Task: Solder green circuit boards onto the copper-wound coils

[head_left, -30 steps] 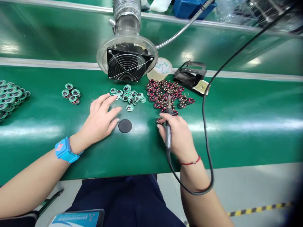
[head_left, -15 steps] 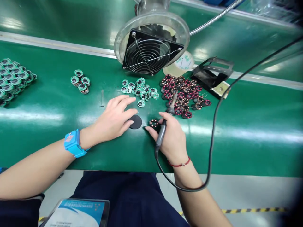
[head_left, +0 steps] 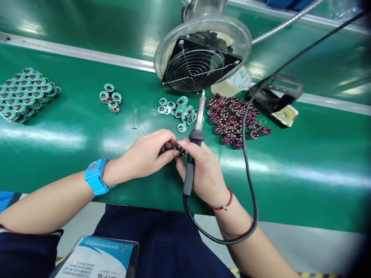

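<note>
My right hand (head_left: 207,170) is closed round a soldering iron (head_left: 189,170), whose metal tip points up and away from me. Between my two hands is a small wound motor coil (head_left: 180,150) with a black core and copper-coloured ends. The thumb and fingers of my left hand (head_left: 150,152) close on the coil from the left. My right thumb and fingertips are beside it too; whether they press on it I cannot tell. The black disc on the bench is mostly hidden by my left hand.
Beyond my hands lie loose green ring boards (head_left: 182,110) and a pile of dark wound coils (head_left: 232,119). A group of board-topped coils (head_left: 111,98) and a stacked block (head_left: 27,94) stand left. A fan hood (head_left: 199,65) hangs above; an iron stand (head_left: 275,96) sits right.
My left hand has moved right, off the black disc, and closed on the coil. The coil has come leftward, and the iron has swung more upright. The whole view has shifted slightly.
</note>
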A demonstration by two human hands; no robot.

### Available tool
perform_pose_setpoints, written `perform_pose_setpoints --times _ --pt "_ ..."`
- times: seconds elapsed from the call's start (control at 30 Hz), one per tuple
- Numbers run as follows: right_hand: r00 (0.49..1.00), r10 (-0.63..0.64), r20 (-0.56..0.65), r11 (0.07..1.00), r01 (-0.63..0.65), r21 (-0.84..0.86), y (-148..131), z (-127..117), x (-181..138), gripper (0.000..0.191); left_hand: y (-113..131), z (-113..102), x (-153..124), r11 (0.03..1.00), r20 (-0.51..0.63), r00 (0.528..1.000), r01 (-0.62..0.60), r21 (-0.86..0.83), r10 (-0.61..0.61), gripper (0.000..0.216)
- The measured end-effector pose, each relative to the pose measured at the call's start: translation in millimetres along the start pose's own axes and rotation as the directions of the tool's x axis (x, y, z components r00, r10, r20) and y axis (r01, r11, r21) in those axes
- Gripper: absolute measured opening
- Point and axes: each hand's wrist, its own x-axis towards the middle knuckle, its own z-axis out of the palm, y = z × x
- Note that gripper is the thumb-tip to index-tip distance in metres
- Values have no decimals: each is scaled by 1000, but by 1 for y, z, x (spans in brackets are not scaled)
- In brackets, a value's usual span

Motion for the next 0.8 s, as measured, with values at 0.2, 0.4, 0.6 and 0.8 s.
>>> perform_pose_setpoints --times 0.2,0.4,0.6,0.8 --pt "997 3 -83 996 -10 -90 -1 8 -4 50 0 1 0 1000 14 1000 24 18 -24 23" --pt "981 97 -166 988 -116 -106 -4 8 -4 51 1 -4 4 983 17 998 60 -173 -58 26" --pt "987 97 -127 986 -113 -123 -3 7 -5 44 2 -13 9 948 -194 962 134 -287 -195 24" --pt "997 71 -31 993 -74 -96 -3 8 -5 32 -2 -6 11 959 -15 987 151 -242 -159 24"
